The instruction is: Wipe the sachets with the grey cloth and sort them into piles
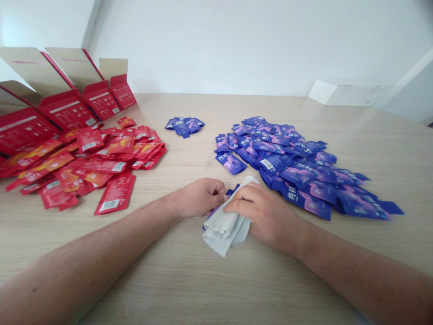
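My right hand (267, 210) grips a folded white cloth (225, 223) and presses it over a blue-purple sachet (231, 192). Most of that sachet is hidden under the cloth and fingers. At its left edge, my left hand (203, 198) is closed on the same sachet, thumb and fingers pinching it. Close beyond my right hand spreads a large pile of blue-purple sachets (270, 149). A small cluster of the same blue sachets (184, 126) lies farther back, beyond my left hand.
A heap of red-orange sachets (115, 149) covers the left of the wooden table (189, 289). Behind it stand several red boxes (67, 108) with raised flaps, in a slanting row. At the back right lies a white box (345, 93) near the wall.
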Tool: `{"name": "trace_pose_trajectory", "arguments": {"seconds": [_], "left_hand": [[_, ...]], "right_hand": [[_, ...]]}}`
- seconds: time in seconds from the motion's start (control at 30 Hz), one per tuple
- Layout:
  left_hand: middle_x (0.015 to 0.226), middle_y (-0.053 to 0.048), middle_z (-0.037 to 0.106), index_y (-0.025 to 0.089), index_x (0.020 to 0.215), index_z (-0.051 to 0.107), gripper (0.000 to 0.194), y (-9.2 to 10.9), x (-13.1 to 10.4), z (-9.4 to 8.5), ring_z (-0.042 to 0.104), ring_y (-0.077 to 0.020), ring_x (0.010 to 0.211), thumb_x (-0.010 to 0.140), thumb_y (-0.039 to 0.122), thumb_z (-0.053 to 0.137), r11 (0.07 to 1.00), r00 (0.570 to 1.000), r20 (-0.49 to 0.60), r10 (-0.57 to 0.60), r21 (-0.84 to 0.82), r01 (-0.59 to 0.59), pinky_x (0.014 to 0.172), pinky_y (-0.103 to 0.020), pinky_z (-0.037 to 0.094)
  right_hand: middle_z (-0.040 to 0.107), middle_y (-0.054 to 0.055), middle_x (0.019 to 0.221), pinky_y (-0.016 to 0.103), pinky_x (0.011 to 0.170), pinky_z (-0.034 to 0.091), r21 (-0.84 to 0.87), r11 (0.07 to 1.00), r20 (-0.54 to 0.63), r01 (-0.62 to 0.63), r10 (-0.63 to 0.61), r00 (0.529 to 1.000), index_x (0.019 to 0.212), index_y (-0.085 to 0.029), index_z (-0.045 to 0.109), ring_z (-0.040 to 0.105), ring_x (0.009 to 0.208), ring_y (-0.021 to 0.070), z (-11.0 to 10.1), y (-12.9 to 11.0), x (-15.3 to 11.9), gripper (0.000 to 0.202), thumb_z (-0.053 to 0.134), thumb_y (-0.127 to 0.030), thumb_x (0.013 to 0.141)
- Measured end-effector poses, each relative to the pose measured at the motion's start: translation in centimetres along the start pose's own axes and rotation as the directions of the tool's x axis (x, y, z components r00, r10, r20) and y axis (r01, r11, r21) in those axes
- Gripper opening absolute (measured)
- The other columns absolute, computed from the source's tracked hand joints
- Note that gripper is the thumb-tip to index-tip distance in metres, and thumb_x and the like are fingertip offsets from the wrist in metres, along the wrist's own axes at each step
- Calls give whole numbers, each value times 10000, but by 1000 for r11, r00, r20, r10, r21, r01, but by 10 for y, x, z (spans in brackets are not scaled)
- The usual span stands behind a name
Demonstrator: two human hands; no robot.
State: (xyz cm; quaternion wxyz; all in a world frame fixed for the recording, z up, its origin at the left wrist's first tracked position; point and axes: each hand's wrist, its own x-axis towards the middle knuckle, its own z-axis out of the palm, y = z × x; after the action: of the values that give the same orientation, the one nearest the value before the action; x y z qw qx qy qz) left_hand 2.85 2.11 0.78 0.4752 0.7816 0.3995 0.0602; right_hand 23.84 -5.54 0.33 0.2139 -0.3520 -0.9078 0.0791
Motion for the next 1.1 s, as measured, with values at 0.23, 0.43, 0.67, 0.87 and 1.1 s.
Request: {"name": "trace_pose_trajectory", "arguments": {"seconds": [0.23,0.43,0.67,0.87,1.1], "left_hand": [[612,56,559,195,820,585,185,1,0,0,520,-94,516,895,360,550,1000,1000,0,22,11,-22,461,-192,392],[626,50,568,192,808,591,203,0,0,0,530,-94,532,889,376,561,999,999,3,39,15,-39,477,-193,392],[580,62,538,202,816,568,213,1,0,0,513,-98,488,901,396,547,1000,1000,8,6,-16,-6,446,-195,383],[582,58,539,196,806,567,213,-1,1,1,505,-92,490,896,388,553,1000,1000,-10,13,-18,-13,448,-189,374],[617,47,562,190,812,586,198,0,0,0,522,-91,520,898,365,553,999,999,3,41,8,-41,465,-186,392]], "right_hand": [[663,77,1005,382,880,483,0,998,6,63,-63,998,1094,-189,718,569,988,230,1,0,-1,169,624,-196,954],[662,77,1000,381,875,485,14,996,10,93,-93,996,1069,-189,720,564,982,231,0,1,-1,153,609,-206,965],[661,74,997,382,873,483,2,999,-12,32,-32,999,1090,-192,720,568,978,230,1,2,0,175,644,-175,933],[658,77,1007,387,885,480,9,1000,0,18,-18,1000,1096,-195,714,565,984,232,0,2,0,177,629,-172,942],[661,81,1002,381,866,484,7,996,9,90,-90,996,1086,-191,718,565,980,232,0,2,-1,168,607,-194,961]]}}
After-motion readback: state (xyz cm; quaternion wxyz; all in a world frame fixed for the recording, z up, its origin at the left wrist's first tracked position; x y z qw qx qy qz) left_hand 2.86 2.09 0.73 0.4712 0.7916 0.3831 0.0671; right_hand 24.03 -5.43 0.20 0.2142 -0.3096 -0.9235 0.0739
